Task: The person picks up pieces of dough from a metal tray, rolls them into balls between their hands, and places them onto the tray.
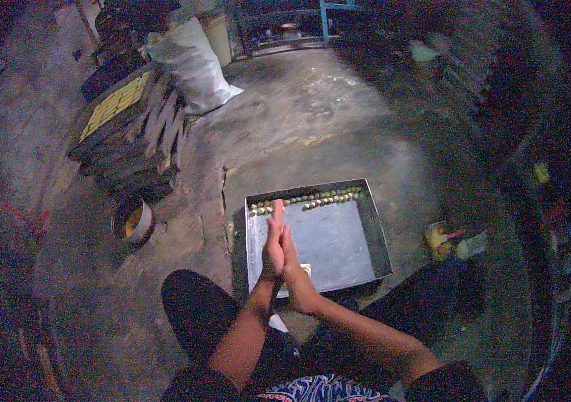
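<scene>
My left hand (274, 246) and my right hand (289, 248) are pressed palm to palm over the left part of a shallow square metal tray (378, 228). Whether anything lies between the palms is hidden. Small round pale balls (333, 200), perhaps dough, line the tray's far side in rows. A lump of pale dough-like material (305, 269) shows by my right wrist, partly covered by it. The tray stands on the floor between my bent legs.
On the left, a pot (139, 221) with yellowish contents stands near stacked trays (129, 145), whose top bears yellow pieces (117, 103). A white sack (200, 70) is behind. Small blurred items (439, 241) lie right of the tray on the concrete floor (315, 145).
</scene>
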Action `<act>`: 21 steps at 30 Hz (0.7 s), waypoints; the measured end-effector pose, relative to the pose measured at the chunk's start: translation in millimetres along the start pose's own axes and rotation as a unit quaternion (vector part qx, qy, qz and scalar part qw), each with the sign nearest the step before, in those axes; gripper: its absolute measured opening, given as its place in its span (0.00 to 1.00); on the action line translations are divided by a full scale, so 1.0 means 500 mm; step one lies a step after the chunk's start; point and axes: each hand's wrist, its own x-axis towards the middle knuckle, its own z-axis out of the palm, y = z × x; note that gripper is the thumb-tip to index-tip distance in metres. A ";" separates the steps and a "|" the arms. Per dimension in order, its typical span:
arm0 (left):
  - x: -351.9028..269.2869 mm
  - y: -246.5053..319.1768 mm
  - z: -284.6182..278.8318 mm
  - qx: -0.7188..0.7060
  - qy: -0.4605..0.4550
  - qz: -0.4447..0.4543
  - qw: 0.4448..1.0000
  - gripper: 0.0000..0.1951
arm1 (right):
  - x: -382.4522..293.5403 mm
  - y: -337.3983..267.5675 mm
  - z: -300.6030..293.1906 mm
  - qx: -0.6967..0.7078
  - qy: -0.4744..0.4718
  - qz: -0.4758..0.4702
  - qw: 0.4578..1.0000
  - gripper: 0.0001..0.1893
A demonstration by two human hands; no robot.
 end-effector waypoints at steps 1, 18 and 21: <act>-0.015 -0.005 0.005 0.032 -0.025 -0.015 0.999 0.36 | 0.010 -0.017 -0.014 0.032 0.011 0.004 0.999 0.42; -0.045 -0.038 0.022 0.026 -0.141 0.025 0.989 0.34 | 0.035 0.034 -0.032 -0.140 0.064 -0.126 0.980 0.45; -0.096 -0.052 0.025 0.007 -0.217 -0.001 0.976 0.37 | 0.058 -0.036 -0.027 -0.100 0.191 -0.092 0.972 0.44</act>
